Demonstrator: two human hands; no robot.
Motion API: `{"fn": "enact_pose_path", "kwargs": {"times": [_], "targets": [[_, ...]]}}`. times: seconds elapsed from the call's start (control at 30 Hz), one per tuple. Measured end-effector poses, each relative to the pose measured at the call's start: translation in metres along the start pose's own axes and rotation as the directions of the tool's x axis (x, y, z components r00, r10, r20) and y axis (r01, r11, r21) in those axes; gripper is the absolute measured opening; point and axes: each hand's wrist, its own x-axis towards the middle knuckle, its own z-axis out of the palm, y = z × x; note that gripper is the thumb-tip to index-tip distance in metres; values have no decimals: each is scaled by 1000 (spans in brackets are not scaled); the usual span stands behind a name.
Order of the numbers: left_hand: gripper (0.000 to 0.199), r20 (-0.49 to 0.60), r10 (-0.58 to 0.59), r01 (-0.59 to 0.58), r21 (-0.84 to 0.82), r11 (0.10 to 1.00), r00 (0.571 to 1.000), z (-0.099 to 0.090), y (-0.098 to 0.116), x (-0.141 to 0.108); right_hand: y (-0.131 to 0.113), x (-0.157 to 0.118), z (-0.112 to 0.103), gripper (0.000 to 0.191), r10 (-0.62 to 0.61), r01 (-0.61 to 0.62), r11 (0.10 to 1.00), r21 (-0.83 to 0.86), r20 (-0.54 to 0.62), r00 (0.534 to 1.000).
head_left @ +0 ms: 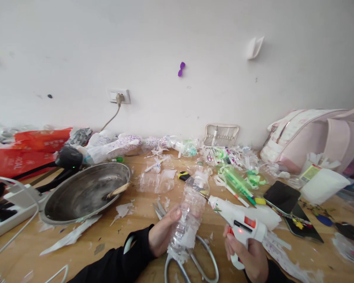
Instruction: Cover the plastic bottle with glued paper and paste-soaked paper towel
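The left hand is holding a clear plastic bottle above the table, tilting it so its upper end is leaning away; the thumb is lying along the near side, and the hand is curving part-closed around the bottle's width, the remaining fingers being mostly hidden. The right hand is gripping a white glue gun, its fingers closing around the handle and resting at the orange-red trigger, though how far the trigger is being pressed I cannot tell. The nozzle is pointing at the bottle's side; whether it is touching the plastic is unclear. A red light is glowing on the gun's body. Beneath the bottle, scissors are lying on the table with their handles toward the person. A metal basin is standing to the left, and a dark phone is lying to the right.
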Motion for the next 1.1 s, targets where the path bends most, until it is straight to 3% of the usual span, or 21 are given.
{"fn": "enact_pose_path", "kwargs": {"times": [0.7, 1.1], "targets": [[28, 27, 7, -7, 1, 1000, 1000, -4, -2, 1, 4, 0, -2, 34, -1, 2, 1000, -13, 20, 1000], [27, -32, -84, 79, -140, 987, 996, -7, -1, 2, 1, 0, -3, 36, 0, 1, 1000, -18, 46, 999]]}}
